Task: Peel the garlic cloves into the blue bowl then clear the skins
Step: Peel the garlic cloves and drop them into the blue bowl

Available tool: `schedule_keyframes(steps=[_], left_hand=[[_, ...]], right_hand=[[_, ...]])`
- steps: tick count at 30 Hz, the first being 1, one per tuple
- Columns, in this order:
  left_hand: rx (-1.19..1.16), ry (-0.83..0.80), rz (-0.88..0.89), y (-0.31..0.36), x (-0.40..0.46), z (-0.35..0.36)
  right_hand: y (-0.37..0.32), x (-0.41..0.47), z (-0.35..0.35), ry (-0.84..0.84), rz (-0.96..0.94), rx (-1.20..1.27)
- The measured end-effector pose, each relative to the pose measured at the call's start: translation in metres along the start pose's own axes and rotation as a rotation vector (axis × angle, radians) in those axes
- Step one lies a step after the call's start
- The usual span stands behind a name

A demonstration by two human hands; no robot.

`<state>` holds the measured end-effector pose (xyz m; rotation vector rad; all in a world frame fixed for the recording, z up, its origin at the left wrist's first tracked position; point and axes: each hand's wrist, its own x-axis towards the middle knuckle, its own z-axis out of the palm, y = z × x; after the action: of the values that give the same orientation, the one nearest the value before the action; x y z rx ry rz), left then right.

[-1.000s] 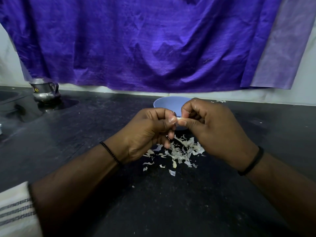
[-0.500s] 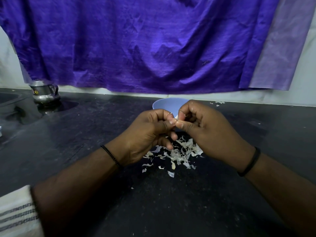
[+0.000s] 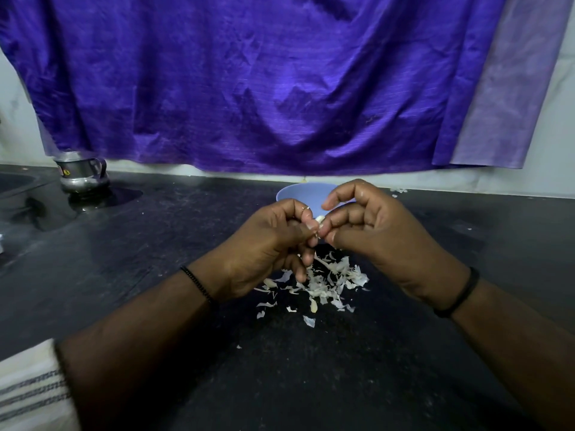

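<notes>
Hidden: the garlic clove (image 3: 319, 218) shows only as a pale sliver between the fingertips of the two hands; how much skin remains on it cannot be told.
Left hand (image 3: 264, 247): fingers curled, thumb and forefinger pinching the clove from the left; a thin beaded band sits on the wrist, and a striped pale sleeve (image 3: 31, 390) is cut off at the lower left corner.
Right hand (image 3: 379, 231): fingers curled, pinching the same clove from the right, forefinger arched above it; a dark band circles the wrist.
Blue bowl (image 3: 295, 194): stands on the table just behind the hands, its near rim and most of its inside covered by them — what lies in it cannot be seen.
Skins (image 3: 329, 281): a loose heap of pale flakes on the table under and just in front of the hands, with stray bits scattered toward the viewer; a few more scraps (image 3: 398, 191) lie right of the bowl by the wall.
Table (image 3: 155, 244): dark and speckled, running to the wall at the back.
Metal jug (image 3: 82, 175): far left near the wall, well apart from the bowl — a sink edge (image 3: 18, 185) is cut off beside it.
Purple cloth (image 3: 249, 82): hangs over the wall, its hem just above the bowl.
Open room: bare table to the left and right of the heap.
</notes>
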<state>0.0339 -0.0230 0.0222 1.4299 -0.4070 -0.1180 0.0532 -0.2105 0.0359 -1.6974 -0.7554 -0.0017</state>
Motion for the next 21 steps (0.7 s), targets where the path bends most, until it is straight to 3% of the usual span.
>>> schedule_keyframes(steps=[9,21], left_hand=[[0.092,0.217,0.107,-0.005,0.001,0.003],[0.221,0.222,0.17,-0.009,-0.001,0.005]], right_hand=[[0.004,0.002,0.002,0.122,-0.001,-0.038],[0.007,0.001,0.011,0.187,-0.037,-0.264]])
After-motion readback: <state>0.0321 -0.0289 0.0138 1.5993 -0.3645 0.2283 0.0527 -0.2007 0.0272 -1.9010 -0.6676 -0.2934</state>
